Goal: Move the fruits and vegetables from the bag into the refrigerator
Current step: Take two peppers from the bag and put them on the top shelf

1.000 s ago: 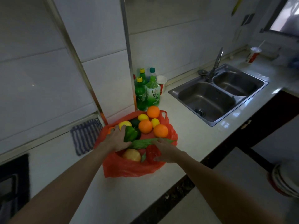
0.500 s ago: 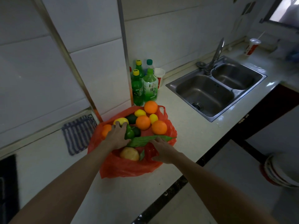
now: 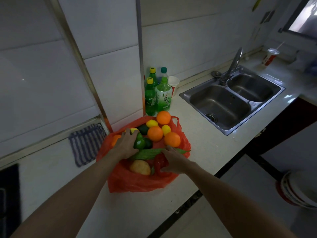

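An orange-red plastic bag lies open on the white counter. In it are three oranges, lemons, a dark avocado, a green pepper, a long green vegetable, a red pepper and a potato. My left hand curls round the green pepper's left side, fingertips near a yellow lemon. My right hand grips the red pepper, fingers over it and thumb beneath. No refrigerator is in view.
Green drink bottles and a paper cup stand just behind the bag. A steel double sink with a faucet lies to the right. A striped cloth is on the left, stacked dishes low at right.
Both hands stay inside the bag on the same peppers. My right hand's fingers have closed a little more round the red pepper. The view has shifted slightly.
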A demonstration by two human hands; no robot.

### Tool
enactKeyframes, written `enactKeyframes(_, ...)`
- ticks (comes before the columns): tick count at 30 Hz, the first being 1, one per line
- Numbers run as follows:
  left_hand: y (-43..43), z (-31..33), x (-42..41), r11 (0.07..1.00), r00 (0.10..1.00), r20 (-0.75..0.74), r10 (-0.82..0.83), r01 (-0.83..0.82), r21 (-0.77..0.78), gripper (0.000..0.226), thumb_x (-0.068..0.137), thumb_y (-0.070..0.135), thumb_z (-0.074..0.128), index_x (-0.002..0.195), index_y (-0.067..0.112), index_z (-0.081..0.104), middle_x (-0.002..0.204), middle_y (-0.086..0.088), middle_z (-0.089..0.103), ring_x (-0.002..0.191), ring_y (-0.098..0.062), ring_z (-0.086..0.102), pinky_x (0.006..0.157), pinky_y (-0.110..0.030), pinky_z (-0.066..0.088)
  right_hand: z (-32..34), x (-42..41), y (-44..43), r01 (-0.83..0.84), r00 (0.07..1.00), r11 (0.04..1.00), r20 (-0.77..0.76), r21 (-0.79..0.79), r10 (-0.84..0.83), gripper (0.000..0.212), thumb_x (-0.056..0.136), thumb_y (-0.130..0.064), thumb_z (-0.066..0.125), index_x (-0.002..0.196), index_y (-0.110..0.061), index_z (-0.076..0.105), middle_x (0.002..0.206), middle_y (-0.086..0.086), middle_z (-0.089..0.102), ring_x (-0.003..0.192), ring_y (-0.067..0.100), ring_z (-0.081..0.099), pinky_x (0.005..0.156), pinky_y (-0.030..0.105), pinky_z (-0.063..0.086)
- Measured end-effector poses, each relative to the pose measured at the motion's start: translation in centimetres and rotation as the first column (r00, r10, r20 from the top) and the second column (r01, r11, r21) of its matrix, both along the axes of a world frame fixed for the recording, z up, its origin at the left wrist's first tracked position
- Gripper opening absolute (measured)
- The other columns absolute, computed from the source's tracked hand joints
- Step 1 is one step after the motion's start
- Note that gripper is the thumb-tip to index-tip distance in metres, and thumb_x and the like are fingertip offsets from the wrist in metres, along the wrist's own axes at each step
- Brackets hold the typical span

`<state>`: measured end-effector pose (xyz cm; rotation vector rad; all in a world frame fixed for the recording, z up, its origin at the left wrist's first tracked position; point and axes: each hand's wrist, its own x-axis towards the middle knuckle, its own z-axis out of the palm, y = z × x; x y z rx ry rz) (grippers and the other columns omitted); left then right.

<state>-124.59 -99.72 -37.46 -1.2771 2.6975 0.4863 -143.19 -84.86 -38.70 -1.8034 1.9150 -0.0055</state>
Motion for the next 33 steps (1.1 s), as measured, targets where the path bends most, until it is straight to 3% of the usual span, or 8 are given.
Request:
enactKeyframes(6, -0.6, 1.9, 0.8, 1.000, 0.992, -0.128, 0.017, -0.017, 0.004, 0.076, 0.075, 0.033, 0.076, 0.137, 0.020, 0.034, 0.128, -0.017, 0.039, 0.115, -0.037, 0.046, 0.090, -0.046, 0.047, 2.2, -0.2, -0.9, 0.002, 1.000, 0.999, -0.011, -0.046, -0.002, 0.081, 0.076, -0.048, 0.074, 0.138, -0.011, 0.035, 0.134, 0.009, 0.041, 0.120, 0.026, 0.044, 0.094, 0.038, 0.045)
enactKeyframes(11, -0.9, 4.2, 2.0, 0.998, 0.989, -0.135, 0.063, -0.063, 0.004, 0.082, 0.074, 0.038, 0.076, 0.141, 0.021, 0.031, 0.132, -0.015, 0.036, 0.120, -0.035, 0.044, 0.096, -0.046, 0.046, 4.7, -0.4, -1.8, 0.021, 0.999, 0.996, 0.030, -0.089, -0.018, 0.078, 0.076, -0.045, 0.075, 0.134, -0.014, 0.035, 0.125, 0.007, 0.048, 0.109, 0.021, 0.049, 0.086, 0.033, 0.047)
enactKeyframes(16, -1.2, 7.1, 4.0, 0.995, 0.975, -0.212, 0.070, -0.082, -0.052, 0.076, 0.068, 0.032, 0.078, 0.132, 0.015, 0.041, 0.128, -0.009, 0.042, 0.116, -0.032, 0.048, 0.093, -0.046, 0.046, 8.0, -0.2, -3.6, 0.011, 0.997, 0.986, 0.079, -0.168, 0.002, 0.074, 0.075, -0.039, 0.078, 0.130, -0.015, 0.036, 0.122, 0.007, 0.051, 0.110, 0.024, 0.052, 0.082, 0.029, 0.042)
enactKeyframes(20, -1.2, 9.2, 5.7, 0.984, 0.963, -0.242, 0.120, -0.147, -0.098, 0.076, 0.072, 0.029, 0.077, 0.136, 0.012, 0.039, 0.135, -0.011, 0.045, 0.121, -0.031, 0.047, 0.098, -0.037, 0.040, 10.4, 0.3, -5.4, -0.009, 0.986, 0.969, 0.161, -0.249, 0.050, 0.080, 0.076, -0.038, 0.078, 0.138, -0.015, 0.032, 0.130, 0.008, 0.049, 0.119, 0.025, 0.049, 0.096, 0.031, 0.041)
enactKeyframes(25, -0.2, 11.4, 8.0, 0.958, 0.940, -0.249, 0.234, -0.267, -0.105, 0.089, 0.074, 0.038, 0.075, 0.146, 0.023, 0.025, 0.145, -0.010, 0.041, 0.124, -0.034, 0.043, 0.102, -0.045, 0.039, 12.8, 1.3, -7.2, -0.062, 0.970, 0.946, 0.205, -0.317, 0.132, 0.080, 0.075, -0.038, 0.078, 0.138, -0.021, 0.032, 0.130, 0.009, 0.047, 0.116, 0.026, 0.050, 0.096, 0.033, 0.043)
enactKeyframes(30, 2.0, 13.3, 10.2, 0.938, 0.911, -0.300, 0.284, -0.329, -0.111, 0.086, 0.066, 0.049, 0.066, 0.142, 0.032, 0.029, 0.142, -0.007, 0.045, 0.123, -0.032, 0.046, 0.103, -0.045, 0.040, 14.8, 2.7, -7.9, -0.120, 0.940, 0.911, 0.250, -0.395, 0.233, 0.078, 0.075, -0.038, 0.078, 0.137, -0.023, 0.034, 0.128, 0.009, 0.048, 0.115, 0.027, 0.050, 0.097, 0.036, 0.044)
enactKeyframes(33, 3.8, 14.4, 11.6, 0.920, 0.882, -0.360, 0.304, -0.370, -0.128, 0.083, 0.067, 0.046, 0.069, 0.140, 0.030, 0.035, 0.138, -0.008, 0.049, 0.120, -0.032, 0.048, 0.103, -0.044, 0.041, 16.2, 4.1, -7.8, -0.162, 0.913, 0.888, 0.275, -0.431, 0.300, 0.079, 0.076, -0.037, 0.078, 0.139, -0.024, 0.034, 0.129, 0.010, 0.048, 0.117, 0.026, 0.048, 0.101, 0.036, 0.041)
